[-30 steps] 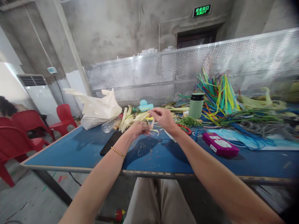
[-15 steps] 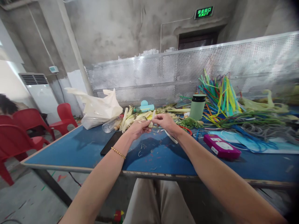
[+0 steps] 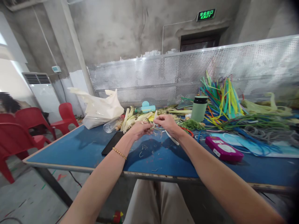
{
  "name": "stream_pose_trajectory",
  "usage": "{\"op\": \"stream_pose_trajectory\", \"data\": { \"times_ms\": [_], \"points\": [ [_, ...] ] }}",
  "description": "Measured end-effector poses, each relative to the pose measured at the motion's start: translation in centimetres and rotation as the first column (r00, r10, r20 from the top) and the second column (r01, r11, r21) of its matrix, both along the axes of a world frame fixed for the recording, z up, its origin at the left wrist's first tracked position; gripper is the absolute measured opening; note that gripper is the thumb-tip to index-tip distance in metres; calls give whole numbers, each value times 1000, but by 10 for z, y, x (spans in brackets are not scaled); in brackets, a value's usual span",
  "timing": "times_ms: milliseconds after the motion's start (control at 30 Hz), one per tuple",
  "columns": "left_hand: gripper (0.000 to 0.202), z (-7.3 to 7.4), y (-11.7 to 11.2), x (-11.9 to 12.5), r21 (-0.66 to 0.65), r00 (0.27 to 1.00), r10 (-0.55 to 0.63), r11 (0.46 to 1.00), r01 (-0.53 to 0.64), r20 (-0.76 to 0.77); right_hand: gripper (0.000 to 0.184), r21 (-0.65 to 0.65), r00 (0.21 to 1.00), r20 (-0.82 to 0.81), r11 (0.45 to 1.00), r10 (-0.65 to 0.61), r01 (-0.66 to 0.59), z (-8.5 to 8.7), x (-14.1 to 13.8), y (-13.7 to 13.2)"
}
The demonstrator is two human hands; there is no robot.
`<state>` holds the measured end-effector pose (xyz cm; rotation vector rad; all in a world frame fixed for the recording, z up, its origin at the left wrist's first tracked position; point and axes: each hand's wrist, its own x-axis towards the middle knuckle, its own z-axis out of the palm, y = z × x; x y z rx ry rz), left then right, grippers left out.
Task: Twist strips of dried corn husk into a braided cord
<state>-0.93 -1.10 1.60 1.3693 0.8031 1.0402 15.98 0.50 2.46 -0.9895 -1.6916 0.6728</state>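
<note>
My left hand (image 3: 141,130) and my right hand (image 3: 167,123) meet above the blue table, fingers pinched on a small pale strip (image 3: 155,115) that looks like corn husk. One end of it sticks up between the fingertips; the rest is mostly hidden. A longer white strip (image 3: 172,138) shows beneath my right hand, and I cannot tell whether it is joined to the held piece. Just beyond my left hand lie pale yellow corn husks (image 3: 129,119). Small scraps (image 3: 143,151) are scattered on the table below both hands.
A white plastic bag (image 3: 100,107) and a clear bottle (image 3: 111,125) stand at the left, near a black flat tablet-like object (image 3: 111,144). Rightward are a green tumbler (image 3: 199,110), colourful pipe cleaners (image 3: 226,96), green cords (image 3: 245,119) and a purple box (image 3: 223,149).
Both hands stay close together on the pale strip, their fingers shifting slightly. The whole view has moved a little, so things appear somewhat further right.
</note>
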Motion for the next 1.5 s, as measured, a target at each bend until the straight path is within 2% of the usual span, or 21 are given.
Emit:
{"op": "stream_pose_trajectory", "data": {
  "times_ms": [167,267,400,633,767,933,1033,1133,1300,1500],
  "points": [
    [21,-1,1,-1,14,1000,-25,1000,25,-17,29,10,1000,26,1000,4,-4,-3,1,2],
    [23,-1,2,-1,24,1000,19,1000,-19,9,37,-90,999,8,995,39,-38,-4,0,3],
    [32,-1,5,-2,26,996,56,998,-57,69,41,-272,992,82,960,96,-70,-4,1,1],
    [34,0,6,-3,-8,994,91,996,-90,68,36,-306,966,31,922,258,-237,0,7,-7],
    [35,-1,6,-4,9,995,89,996,-89,38,30,-295,966,26,926,256,-237,0,8,-5],
    [35,-3,8,-3,29,994,106,994,-106,3,16,-281,980,36,943,198,-180,-6,5,1],
    [34,-5,9,-3,41,994,109,993,-109,-2,12,-226,989,72,967,132,-113,-10,2,6],
    [33,-7,11,-3,49,995,102,994,-103,11,11,-138,990,118,989,77,-61,-12,1,7],
    [32,-7,11,-4,30,994,97,995,-98,41,16,-34,982,180,998,53,-47,-12,1,5],
    [29,-3,7,-2,29,993,103,994,-104,50,15,18,977,215,1000,-7,4,-12,0,6]
  ]
}}
